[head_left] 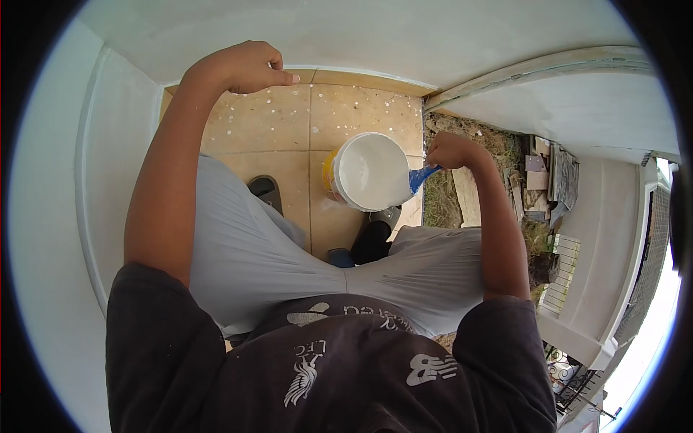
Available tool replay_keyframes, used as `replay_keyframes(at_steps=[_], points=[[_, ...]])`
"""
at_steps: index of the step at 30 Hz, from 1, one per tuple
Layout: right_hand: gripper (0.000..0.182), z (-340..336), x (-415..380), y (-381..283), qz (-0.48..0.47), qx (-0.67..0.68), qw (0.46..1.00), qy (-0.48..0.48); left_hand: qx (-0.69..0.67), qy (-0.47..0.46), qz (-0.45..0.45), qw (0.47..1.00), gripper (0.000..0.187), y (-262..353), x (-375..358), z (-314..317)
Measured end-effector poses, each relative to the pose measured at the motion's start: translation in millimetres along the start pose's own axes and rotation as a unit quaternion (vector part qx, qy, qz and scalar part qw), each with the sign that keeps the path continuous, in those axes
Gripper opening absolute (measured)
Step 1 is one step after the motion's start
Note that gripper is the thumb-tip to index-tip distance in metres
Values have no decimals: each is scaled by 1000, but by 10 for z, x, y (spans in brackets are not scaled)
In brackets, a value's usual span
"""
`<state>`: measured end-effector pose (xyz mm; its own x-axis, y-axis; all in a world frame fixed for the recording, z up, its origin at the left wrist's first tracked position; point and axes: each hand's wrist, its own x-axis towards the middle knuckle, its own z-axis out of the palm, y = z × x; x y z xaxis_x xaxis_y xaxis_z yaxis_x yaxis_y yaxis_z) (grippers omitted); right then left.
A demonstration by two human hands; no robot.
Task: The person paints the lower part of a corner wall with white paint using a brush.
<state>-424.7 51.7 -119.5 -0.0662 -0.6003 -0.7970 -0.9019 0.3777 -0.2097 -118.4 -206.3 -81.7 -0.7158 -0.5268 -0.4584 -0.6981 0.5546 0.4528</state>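
Observation:
My left hand (253, 68), at the upper left in front of the white wall, has its fingers curled in and the thumb sticking out; I see nothing in it. At the right, my right hand (451, 150) grips the blue handle of a paintbrush (421, 177). The brush's wide end is at the right rim of a white bucket (373, 171) and its bristles cannot be made out. White paint or a white coating shows inside the bucket, which has a yellow label on its left side. It stands between my feet.
White walls (390, 36) rise ahead and at the left. Tan floor tiles (253, 130) carry white splashes. Beyond the tile edge at the right lie dirt, boards and a pile of scrap slabs (538, 177). My sandalled foot (265, 191) is left of the bucket.

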Motion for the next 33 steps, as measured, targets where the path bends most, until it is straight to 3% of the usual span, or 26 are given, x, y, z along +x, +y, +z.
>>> replay_keyframes(at_steps=[4, 7, 9, 11, 16, 28, 33], points=[[20, 11, 48, 111, -27, -7, 1000, -13, 3, 4, 5, 1000, 47, 27, -25, -1], [21, 6, 1, 41, 44, 30, 999, -1, 1, 4, 6, 1000, 47, 51, -42, -4], [22, 36, 62, 180, -47, -24, 999, -5, 1, 6, 3, 1000, 48, 63, -55, 0], [23, 38, 93, 270, -77, -53, 996, -14, 1, 1, 7, 1000, 48, 57, -50, 0], [22, 35, 55, 254, 9, -60, 998, -28, -1, -2, 9, 1000, 48, 43, -29, 9], [26, -31, 28, 287, 80, 16, 996, -33, 5, 2, 9, 1000, 48, 31, -34, 11], [23, -111, -46, 510, -27, 50, 998, -31, 5, -5, -2, 1000, 47, 48, -57, -6]])
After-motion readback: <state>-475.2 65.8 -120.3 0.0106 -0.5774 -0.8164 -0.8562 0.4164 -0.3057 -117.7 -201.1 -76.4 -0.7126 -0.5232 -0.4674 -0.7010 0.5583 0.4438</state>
